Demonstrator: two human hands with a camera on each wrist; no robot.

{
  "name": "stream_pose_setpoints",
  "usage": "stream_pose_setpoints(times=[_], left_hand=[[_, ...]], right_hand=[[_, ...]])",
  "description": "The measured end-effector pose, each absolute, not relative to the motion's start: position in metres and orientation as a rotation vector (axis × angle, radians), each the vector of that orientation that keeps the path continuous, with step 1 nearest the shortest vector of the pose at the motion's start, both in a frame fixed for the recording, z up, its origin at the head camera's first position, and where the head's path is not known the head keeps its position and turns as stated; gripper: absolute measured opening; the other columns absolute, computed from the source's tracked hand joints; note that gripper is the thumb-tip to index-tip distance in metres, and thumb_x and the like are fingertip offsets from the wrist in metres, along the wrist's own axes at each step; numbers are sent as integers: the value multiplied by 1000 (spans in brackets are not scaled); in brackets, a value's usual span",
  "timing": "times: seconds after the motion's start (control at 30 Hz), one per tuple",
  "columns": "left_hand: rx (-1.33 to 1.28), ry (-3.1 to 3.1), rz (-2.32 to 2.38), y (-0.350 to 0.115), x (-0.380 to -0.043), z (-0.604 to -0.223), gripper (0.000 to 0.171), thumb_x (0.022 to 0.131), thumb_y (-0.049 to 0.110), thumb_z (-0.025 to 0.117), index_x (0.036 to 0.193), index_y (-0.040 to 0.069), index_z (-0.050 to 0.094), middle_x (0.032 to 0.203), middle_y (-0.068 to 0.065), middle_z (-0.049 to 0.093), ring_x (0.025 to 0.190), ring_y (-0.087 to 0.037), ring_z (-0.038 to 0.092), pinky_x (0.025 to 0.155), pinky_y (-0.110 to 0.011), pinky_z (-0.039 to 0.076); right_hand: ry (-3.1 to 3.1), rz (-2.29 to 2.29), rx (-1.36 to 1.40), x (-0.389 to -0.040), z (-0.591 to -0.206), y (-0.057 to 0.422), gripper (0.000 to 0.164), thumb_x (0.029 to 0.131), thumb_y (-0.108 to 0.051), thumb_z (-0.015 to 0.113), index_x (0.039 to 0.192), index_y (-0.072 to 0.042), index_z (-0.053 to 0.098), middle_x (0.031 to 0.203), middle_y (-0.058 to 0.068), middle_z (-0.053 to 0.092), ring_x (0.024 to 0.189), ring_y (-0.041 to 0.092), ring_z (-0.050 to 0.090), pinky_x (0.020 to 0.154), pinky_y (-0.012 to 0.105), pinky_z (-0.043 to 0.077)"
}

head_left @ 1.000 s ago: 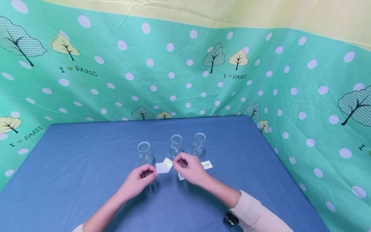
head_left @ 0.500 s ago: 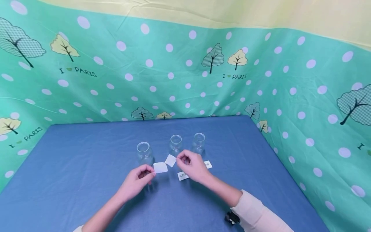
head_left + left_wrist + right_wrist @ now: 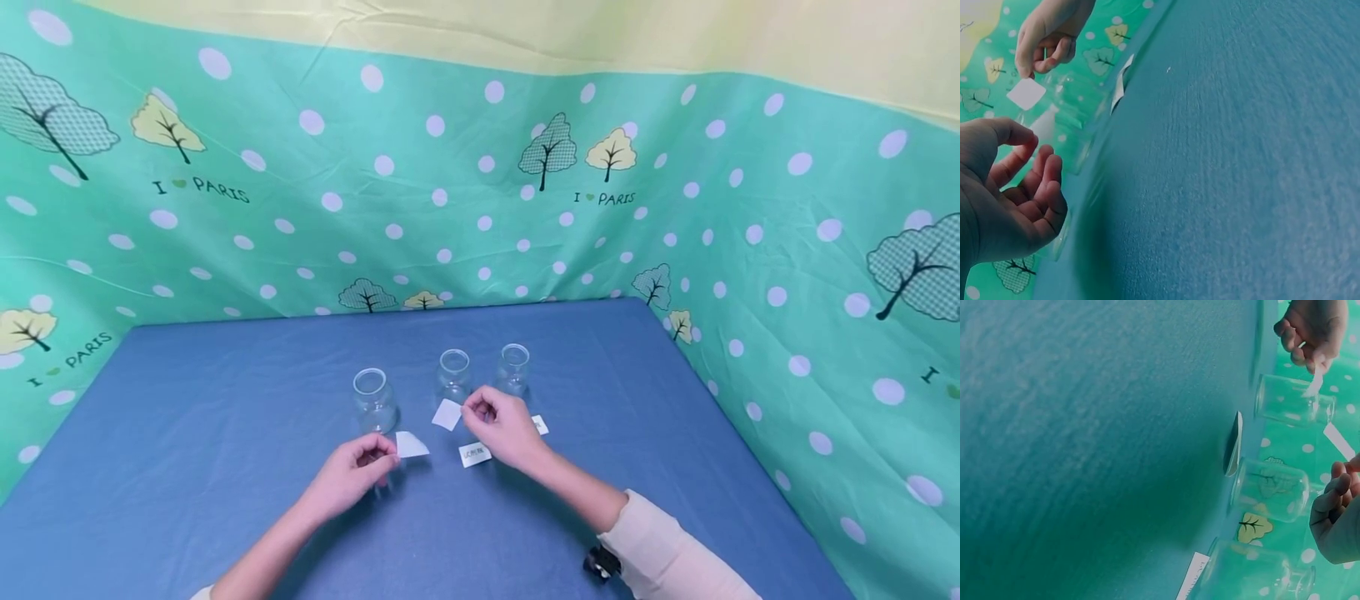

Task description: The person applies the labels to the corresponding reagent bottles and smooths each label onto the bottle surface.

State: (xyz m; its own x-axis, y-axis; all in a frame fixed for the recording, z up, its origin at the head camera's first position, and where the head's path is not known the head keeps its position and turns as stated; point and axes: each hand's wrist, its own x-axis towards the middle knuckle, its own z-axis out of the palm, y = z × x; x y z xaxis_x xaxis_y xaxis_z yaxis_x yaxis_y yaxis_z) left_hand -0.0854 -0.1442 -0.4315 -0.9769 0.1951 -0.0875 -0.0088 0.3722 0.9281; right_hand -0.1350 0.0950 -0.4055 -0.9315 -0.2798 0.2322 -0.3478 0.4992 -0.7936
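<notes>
My left hand pinches a white piece of paper between thumb and forefinger, in front of the left glass jar. Between the fingertips of my right hand is another white, roughly square piece of paper, overlapping the foot of the middle glass jar in the head view. A gap separates the two pieces. In the right wrist view the right hand's paper appears as a narrow strip, and the left hand's paper overlaps a jar. Both are held above the table.
A third glass jar stands at the right of the row. One white label with dark printed characters lies on the blue tablecloth; a second label is partly behind my right hand. Patterned green curtain hangs behind.
The two pieces of paper, touching a second ago, have come apart. The right hand has moved slightly right and up, the left slightly down and left, uncovering the printed label.
</notes>
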Motion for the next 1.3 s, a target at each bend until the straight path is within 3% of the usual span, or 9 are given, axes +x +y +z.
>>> stream_pose_setpoints(times=[0.57, 1.3], left_hand=[[-33, 2536, 1425, -155, -83, -443, 9, 85, 14, 61, 89, 5, 63, 70, -2, 59, 53, -10, 51, 49, -24, 44], [2, 2652, 1203, -167, -76, -440, 4, 83, 12, 63, 82, 8, 62, 63, 2, 55, 54, -8, 50, 52, -21, 39]], right_hand=[[-2659, 1417, 554, -134, -411, 96, 6, 84, -13, 61, 81, -16, 65, 65, -8, 53, 59, 4, 46, 56, 17, 40], [-2675, 1376, 561, -134, -412, 94, 6, 84, -14, 61, 81, -17, 65, 66, -8, 53, 59, 3, 46, 56, 17, 41]])
